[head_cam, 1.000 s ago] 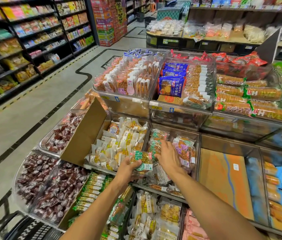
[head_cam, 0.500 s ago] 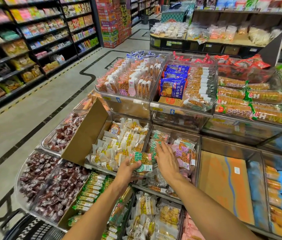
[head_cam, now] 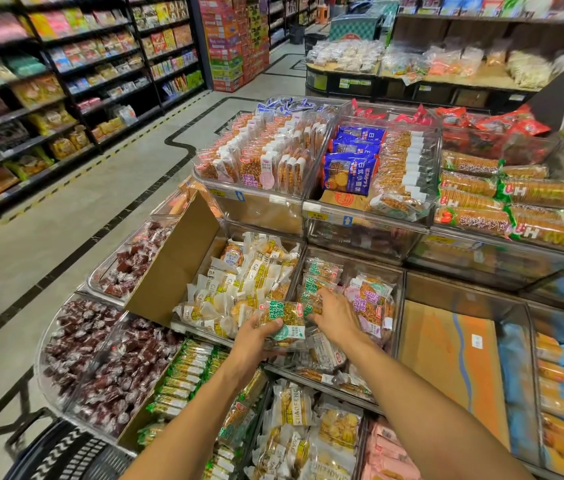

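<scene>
Left grip (head_cam: 256,341): curled round a pack (head_cam: 285,323).
Right grip (head_cam: 339,317): just right of it, touching packs (head_cam: 372,299) in bin (head_cam: 401,292); hold unclear.

A clear snack packet (head_cam: 282,325) with green lettering, tilted nearly flat, sits gripped in the left hand (head_cam: 256,339).

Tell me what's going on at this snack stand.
A person is picking through a clear plastic bin of small wrapped snacks in a shop. The left hand grips a clear packet of brown snack with a green label, held at the bin's front edge. The right hand reaches into the same bin, its fingertips on the green-labelled packets lying there. Whether it grips one cannot be told.
</scene>
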`<state>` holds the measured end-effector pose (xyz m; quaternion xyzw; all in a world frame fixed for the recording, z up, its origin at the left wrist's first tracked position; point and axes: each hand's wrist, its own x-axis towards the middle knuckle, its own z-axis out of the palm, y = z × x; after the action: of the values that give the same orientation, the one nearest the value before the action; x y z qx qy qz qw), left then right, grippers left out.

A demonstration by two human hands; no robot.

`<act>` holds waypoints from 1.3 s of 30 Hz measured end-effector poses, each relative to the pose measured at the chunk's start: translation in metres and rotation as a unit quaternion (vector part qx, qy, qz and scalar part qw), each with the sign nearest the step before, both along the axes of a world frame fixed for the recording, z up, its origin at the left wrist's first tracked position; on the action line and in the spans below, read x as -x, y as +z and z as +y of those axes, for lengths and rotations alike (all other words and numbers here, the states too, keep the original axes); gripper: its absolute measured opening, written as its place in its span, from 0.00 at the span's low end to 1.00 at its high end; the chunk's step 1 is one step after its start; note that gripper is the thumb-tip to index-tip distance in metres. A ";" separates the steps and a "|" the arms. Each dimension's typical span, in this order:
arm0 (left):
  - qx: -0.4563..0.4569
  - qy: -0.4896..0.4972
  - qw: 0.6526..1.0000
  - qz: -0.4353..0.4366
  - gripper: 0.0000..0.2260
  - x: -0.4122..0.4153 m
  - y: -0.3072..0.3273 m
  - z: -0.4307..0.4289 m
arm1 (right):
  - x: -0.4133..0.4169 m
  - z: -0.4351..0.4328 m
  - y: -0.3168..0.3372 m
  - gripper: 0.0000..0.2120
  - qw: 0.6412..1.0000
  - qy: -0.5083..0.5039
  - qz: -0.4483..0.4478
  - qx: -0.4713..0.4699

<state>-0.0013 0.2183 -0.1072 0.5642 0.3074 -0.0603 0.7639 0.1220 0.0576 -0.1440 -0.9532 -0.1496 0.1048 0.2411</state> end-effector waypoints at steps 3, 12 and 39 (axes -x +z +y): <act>0.020 0.012 1.000 0.000 0.31 0.003 0.003 0.003 | -0.003 -0.002 0.010 0.16 0.999 -0.023 0.025 -0.041; 0.004 -0.029 0.999 -0.044 0.28 -0.005 0.018 0.001 | 0.003 -0.044 0.054 0.15 0.928 -0.191 0.031 -0.320; 0.064 -0.443 0.889 -0.097 0.29 -0.005 0.014 -0.139 | 0.265 -0.167 0.069 0.18 0.550 -0.603 0.023 -0.578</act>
<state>0.0038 0.0789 -0.0931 0.5944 -0.0545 -0.3569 0.7186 -0.1429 -0.1099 -0.0753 -0.4725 0.4377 -0.1526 0.7496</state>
